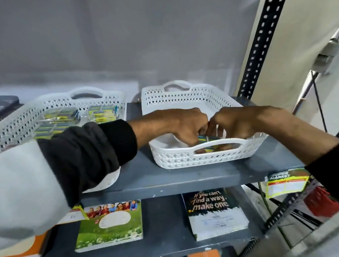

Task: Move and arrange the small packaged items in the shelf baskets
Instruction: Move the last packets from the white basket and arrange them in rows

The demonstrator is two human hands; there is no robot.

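Observation:
Two white perforated baskets stand on the grey shelf [181, 176]. The left basket [19, 124] holds several small green-and-blue packaged items [64, 118]. Both hands reach into the right basket [202, 159], knuckles touching. My left hand [185, 127] and my right hand [234, 123] curl down over a few small packets [208, 140] near the basket's front handle. The fingers hide most of these packets. The rest of this basket's floor is bare white.
A perforated black upright post [260, 44] stands behind the right basket. On the lower shelf lie a green notebook [112, 225] and a dark notebook [212, 211]. A yellow price tag [286, 184] hangs off the shelf's right corner. A grey wall backs the shelf.

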